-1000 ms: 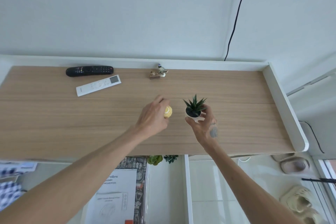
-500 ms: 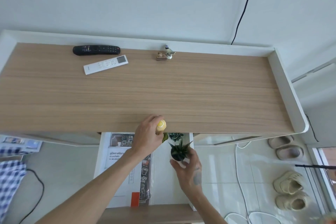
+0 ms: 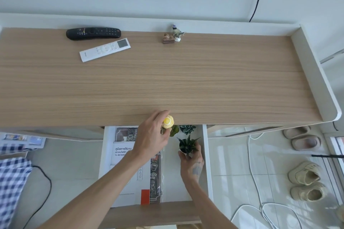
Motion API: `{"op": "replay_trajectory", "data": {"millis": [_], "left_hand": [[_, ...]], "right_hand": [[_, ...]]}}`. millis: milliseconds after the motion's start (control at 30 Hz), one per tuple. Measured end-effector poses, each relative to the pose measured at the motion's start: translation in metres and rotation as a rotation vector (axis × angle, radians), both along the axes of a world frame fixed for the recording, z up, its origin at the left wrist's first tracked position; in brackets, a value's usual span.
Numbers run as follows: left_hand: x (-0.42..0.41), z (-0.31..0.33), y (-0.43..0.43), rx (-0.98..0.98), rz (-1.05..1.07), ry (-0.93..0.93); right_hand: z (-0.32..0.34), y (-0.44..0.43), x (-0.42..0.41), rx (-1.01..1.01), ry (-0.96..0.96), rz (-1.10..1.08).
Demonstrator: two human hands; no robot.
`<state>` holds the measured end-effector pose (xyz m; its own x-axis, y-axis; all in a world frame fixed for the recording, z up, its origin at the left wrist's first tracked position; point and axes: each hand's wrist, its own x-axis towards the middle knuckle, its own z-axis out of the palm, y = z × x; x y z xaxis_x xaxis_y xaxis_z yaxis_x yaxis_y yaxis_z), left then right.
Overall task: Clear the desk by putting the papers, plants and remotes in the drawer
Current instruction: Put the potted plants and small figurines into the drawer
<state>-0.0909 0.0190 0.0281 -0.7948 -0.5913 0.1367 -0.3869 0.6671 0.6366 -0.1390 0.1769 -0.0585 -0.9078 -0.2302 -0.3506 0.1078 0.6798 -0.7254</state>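
Observation:
My right hand holds a small spiky green plant in a white pot inside the open white drawer. My left hand grips a little yellow flower plant at the desk's front edge, above the drawer. Two small succulents sit at the back of the drawer. Papers and a manual lie flat in its left part. On the wooden desk, a black remote and a white remote lie at the back left.
A small bird figurine with a brown ornament stands at the desk's back edge. The desk has a raised white rim on the right. Shoes and white cables lie on the floor to the right; checked cloth at left.
Both hands came off the desk toward me with their plants. The right hand lowered the spiky plant into the drawer; the left moved the yellow flower to the desk's front edge.

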Motion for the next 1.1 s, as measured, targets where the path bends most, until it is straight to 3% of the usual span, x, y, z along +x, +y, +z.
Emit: {"op": "replay_trajectory", "data": {"millis": [300, 433, 600, 1100], "left_hand": [[0.039, -0.005, 0.017, 0.048, 0.051, 0.027], [0.063, -0.024, 0.042, 0.17, 0.048, -0.067], [0.061, -0.063, 0.062, 0.296, 0.087, -0.181], [0.014, -0.117, 0.062, 0.262, 0.169, -0.184]], "right_hand": [[0.0, 0.003, -0.001, -0.011, 0.014, 0.034], [0.003, 0.01, 0.001, 0.008, -0.076, 0.052], [-0.001, 0.01, 0.001, 0.01, -0.046, 0.052], [-0.021, 0.002, 0.001, -0.058, 0.006, 0.017]]}}
